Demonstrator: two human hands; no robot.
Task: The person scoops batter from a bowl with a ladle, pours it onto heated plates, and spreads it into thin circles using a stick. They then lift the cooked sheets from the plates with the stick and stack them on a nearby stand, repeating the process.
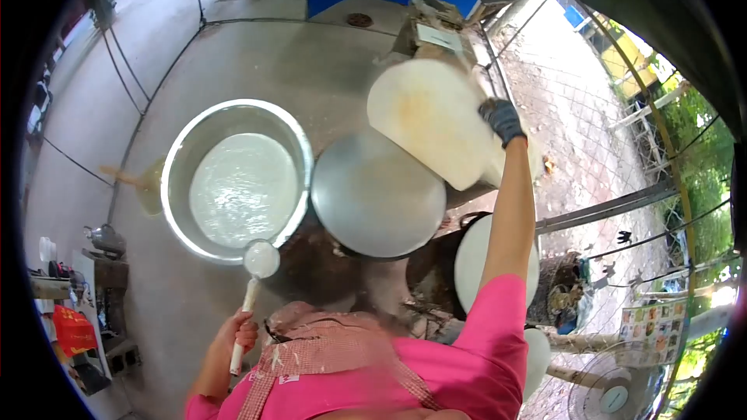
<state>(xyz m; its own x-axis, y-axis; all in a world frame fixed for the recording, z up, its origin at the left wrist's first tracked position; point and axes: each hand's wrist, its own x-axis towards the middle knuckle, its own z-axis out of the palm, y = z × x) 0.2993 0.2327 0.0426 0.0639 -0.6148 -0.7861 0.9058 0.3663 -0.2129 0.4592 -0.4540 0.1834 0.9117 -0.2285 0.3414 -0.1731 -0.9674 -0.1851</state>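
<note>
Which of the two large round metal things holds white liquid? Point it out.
The deep basin on the left, by the ladle in the left hand. White liquid lies inside it; the disc to its right shows a smooth grey top.

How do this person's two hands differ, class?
The left hand is bare, while the right hand wears a dark glove. The left hand grips a ladle; the right hand is at the edge of a pale sheet. Both arms have pink sleeves.

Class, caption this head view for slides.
Ladle in left hand by metal basin; gloved right hand at pale sheet.
</note>
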